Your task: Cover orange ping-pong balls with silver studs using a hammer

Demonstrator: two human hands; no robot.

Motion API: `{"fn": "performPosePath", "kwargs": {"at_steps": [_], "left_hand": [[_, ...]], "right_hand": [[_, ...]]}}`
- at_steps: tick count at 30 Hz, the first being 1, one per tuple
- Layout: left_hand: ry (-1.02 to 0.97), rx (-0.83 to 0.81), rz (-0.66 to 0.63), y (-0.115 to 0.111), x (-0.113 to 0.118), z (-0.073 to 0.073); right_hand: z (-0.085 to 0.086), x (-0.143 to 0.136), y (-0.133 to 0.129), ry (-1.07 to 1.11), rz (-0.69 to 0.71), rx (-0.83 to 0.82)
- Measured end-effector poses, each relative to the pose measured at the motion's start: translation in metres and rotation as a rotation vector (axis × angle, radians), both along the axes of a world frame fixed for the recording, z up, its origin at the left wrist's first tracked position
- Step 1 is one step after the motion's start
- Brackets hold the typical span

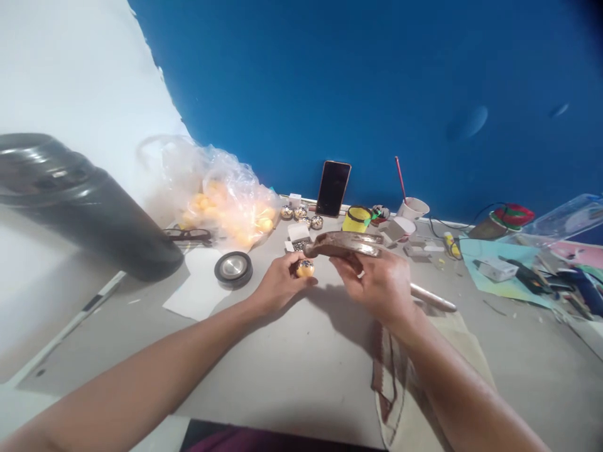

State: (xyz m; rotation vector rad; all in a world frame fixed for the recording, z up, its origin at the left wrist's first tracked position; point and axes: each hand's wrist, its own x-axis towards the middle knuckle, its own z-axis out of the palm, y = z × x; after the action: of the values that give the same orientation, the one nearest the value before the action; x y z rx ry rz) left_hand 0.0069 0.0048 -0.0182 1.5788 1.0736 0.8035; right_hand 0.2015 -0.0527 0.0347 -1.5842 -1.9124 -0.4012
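Observation:
My left hand [279,284] pinches a small yellow-orange ball [306,270] against the table, and the ball's top is dotted with shiny metal tacks. In my right hand [379,282] is a worn hammer [346,242], gripped close to its metal head. The hammer's handle comes out behind the hand toward the right. Its striking end hangs just above the ball; whether they touch I cannot tell. Right behind the ball stands an opened small white box [298,235] with metal tacks in it. Several silver-studded balls [316,222] lie farther back.
A clear plastic bag of yellow balls [230,210] lies back left, beside a dark bottle [113,220] and a round lid [233,269]. A phone [333,188] leans on the blue wall. Cloth [438,376] lies under my right forearm. Cups, tape and tools crowd the right.

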Motion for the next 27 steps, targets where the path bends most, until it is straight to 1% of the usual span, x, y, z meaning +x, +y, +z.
{"fn": "performPosePath", "kwargs": {"at_steps": [2,4,6,9,12,15,17,20,22,23,27], "left_hand": [[-0.013,0.016,-0.009,0.0,0.0,-0.001],[-0.017,0.029,-0.008,0.0,0.001,0.0],[-0.014,0.022,0.004,-0.002,0.001,0.003],[-0.04,-0.041,0.018,-0.004,0.001,0.007],[-0.057,-0.085,0.05,-0.005,-0.001,0.011],[-0.127,-0.104,0.111,-0.003,-0.003,0.012],[-0.205,-0.134,0.126,0.0,-0.003,0.011],[-0.271,-0.168,0.102,0.002,-0.003,0.011],[-0.226,-0.143,0.097,0.003,-0.004,0.013],[-0.175,-0.105,0.109,0.003,-0.006,0.015],[0.093,0.148,0.209,0.009,-0.011,0.028]], "right_hand": [[-0.001,-0.001,0.0,-0.041,0.015,-0.069],[-0.002,-0.001,0.001,-0.067,-0.004,-0.136],[-0.001,0.002,0.003,-0.04,-0.064,-0.144],[0.002,0.008,0.009,0.041,-0.179,-0.164],[0.001,0.016,0.018,0.123,-0.232,-0.326],[-0.007,0.022,0.028,0.157,-0.238,-0.491],[-0.014,0.026,0.032,0.137,-0.229,-0.533],[-0.022,0.029,0.036,0.116,-0.192,-0.557],[-0.024,0.031,0.037,0.123,-0.169,-0.581],[-0.026,0.031,0.038,0.127,-0.157,-0.59],[-0.031,0.033,0.041,0.13,-0.114,-0.612]]}}
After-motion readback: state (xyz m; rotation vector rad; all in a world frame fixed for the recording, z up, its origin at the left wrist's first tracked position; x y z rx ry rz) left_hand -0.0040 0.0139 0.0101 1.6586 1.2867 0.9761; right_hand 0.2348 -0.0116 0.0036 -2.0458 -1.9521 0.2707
